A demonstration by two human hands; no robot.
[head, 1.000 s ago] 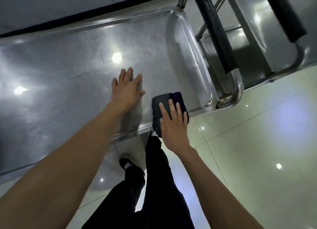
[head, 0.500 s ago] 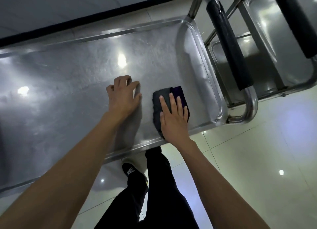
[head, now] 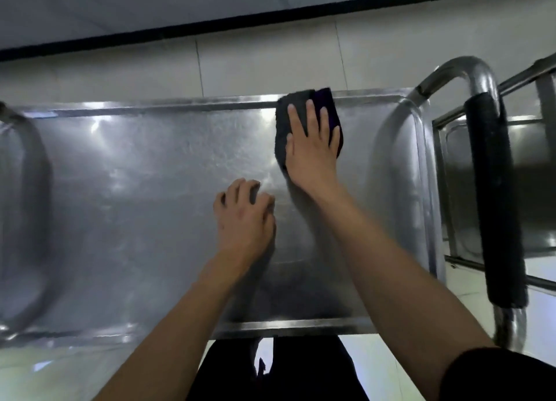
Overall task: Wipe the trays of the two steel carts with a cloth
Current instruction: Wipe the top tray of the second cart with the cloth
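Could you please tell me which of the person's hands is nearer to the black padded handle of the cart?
The right hand, pressing flat on the cloth near the tray's far rim, is nearer the black padded handle. The left hand rests mid-tray, farther away.

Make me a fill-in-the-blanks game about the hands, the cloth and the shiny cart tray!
1. The right hand presses the dark ____ flat on the steel tray.
2. The cloth lies at the tray's ____ rim, away from the person.
3. The left hand rests on the tray with ____ fingers, holding nothing.
4. The cart handle beside the tray has a ____ grip.

Missing words: cloth; far; curled; black
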